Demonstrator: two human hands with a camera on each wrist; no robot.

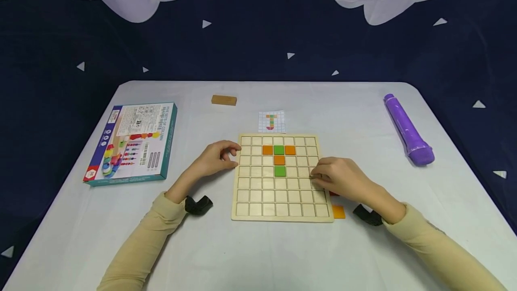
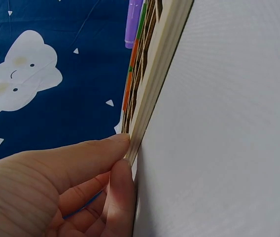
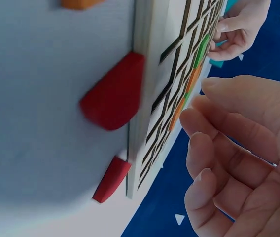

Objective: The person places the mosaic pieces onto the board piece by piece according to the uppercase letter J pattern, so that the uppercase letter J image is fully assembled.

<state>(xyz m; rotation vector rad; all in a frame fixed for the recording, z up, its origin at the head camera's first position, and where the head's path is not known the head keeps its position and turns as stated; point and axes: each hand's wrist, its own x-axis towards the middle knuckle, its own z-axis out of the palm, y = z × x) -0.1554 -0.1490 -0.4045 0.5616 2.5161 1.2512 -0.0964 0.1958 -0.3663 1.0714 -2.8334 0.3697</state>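
A wooden grid board lies on the table, with orange tiles and green tiles forming a T shape in its squares. My left hand grips the board's left edge; in the left wrist view, thumb and finger meet at that edge. Over the board's right edge hovers my right hand, fingers loosely bent, with nothing visible between them in the right wrist view. Beside that edge lie two red pieces, mostly hidden by the hand in the head view, and an orange tile.
Behind the board lies a pattern card with a T-like figure, and farther back a wooden block. A boxed toy set lies at the left, a purple flashlight-shaped object at the right. Black pieces are near both wrists.
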